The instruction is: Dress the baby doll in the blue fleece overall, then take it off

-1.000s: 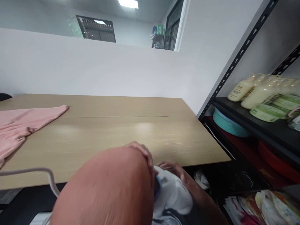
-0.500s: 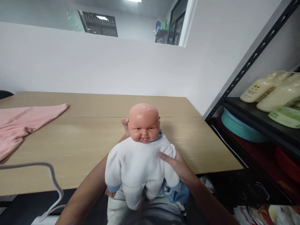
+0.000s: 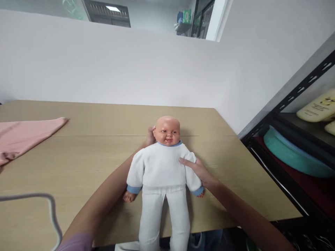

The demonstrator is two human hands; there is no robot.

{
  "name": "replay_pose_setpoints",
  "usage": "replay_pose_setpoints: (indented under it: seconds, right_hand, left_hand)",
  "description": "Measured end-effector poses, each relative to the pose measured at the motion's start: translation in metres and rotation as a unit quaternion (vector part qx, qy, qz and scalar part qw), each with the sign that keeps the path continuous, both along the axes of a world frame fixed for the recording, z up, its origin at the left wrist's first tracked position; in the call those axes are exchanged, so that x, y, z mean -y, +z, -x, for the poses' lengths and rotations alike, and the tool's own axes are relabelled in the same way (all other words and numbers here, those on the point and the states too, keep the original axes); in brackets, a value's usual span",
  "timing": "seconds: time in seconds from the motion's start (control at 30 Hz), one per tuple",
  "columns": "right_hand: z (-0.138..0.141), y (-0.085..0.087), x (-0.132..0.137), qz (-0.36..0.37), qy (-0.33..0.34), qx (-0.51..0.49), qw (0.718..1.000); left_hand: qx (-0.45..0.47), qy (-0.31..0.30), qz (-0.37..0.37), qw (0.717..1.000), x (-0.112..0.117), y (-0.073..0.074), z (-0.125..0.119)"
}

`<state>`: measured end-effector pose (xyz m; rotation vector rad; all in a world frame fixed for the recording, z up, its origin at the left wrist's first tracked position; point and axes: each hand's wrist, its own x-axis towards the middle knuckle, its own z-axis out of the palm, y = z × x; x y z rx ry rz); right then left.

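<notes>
A baby doll [image 3: 164, 167] in a white fleecy top with blue cuffs and white trousers lies face up along the wooden table [image 3: 86, 157]. Its legs reach over the near edge. My left hand [image 3: 150, 136] is behind the doll's head, cupping it from the left; most of its fingers are hidden. My right hand [image 3: 197, 170] grips the doll's side under its arm, thumb on the chest and the other fingers out of sight behind it.
Pink cloth [image 3: 28, 134] lies on the table at the left. A grey cable [image 3: 52, 216] curves across the near left corner. On the right, a black shelf rack [image 3: 277, 118] holds a teal basin [image 3: 293, 153] and pale bottles [image 3: 318, 106].
The doll has moved from above my lap forward onto the table, and its bent legs are now stretched out. Both hands have kept their hold on it. The view has shifted.
</notes>
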<state>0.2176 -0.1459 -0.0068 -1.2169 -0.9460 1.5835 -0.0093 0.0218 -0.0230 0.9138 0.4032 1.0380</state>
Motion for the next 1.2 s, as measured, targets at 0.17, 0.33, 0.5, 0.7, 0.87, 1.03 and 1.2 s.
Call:
replay_pose_setpoints:
  seconds: [0.17, 0.33, 0.5, 0.7, 0.87, 1.03, 1.2]
  right_hand:
    - [-0.011, -0.013, -0.030, -0.065, -0.014, 0.053, 0.996]
    - [-0.028, -0.032, -0.040, -0.136, -0.005, 0.142, 0.981]
    - [-0.034, -0.042, -0.036, -0.217, 0.000, 0.317, 0.923]
    - [-0.033, -0.044, -0.031, -0.270, -0.013, 0.413, 0.869]
    - [-0.034, -0.042, -0.029, -0.259, -0.045, 0.402, 0.877]
    - [-0.034, -0.045, -0.028, -0.258, -0.063, 0.415, 0.870]
    - [-0.032, -0.049, -0.026, -0.278, -0.036, 0.432, 0.857]
  left_hand:
    - [-0.007, -0.004, -0.012, 1.000, -0.042, -0.019, 0.013]
    - [-0.021, -0.080, -0.013, 0.997, -0.073, -0.026, 0.025]
    - [-0.050, -0.111, 0.016, 0.992, -0.094, -0.029, 0.036]
    - [-0.067, -0.073, 0.040, 0.994, -0.102, -0.029, 0.037]
    - [-0.058, -0.041, 0.059, 0.996, -0.105, -0.031, 0.034]
    - [-0.054, -0.009, 0.074, 0.996, -0.107, -0.035, 0.034]
    - [-0.065, -0.049, 0.071, 0.994, -0.110, -0.044, 0.038]
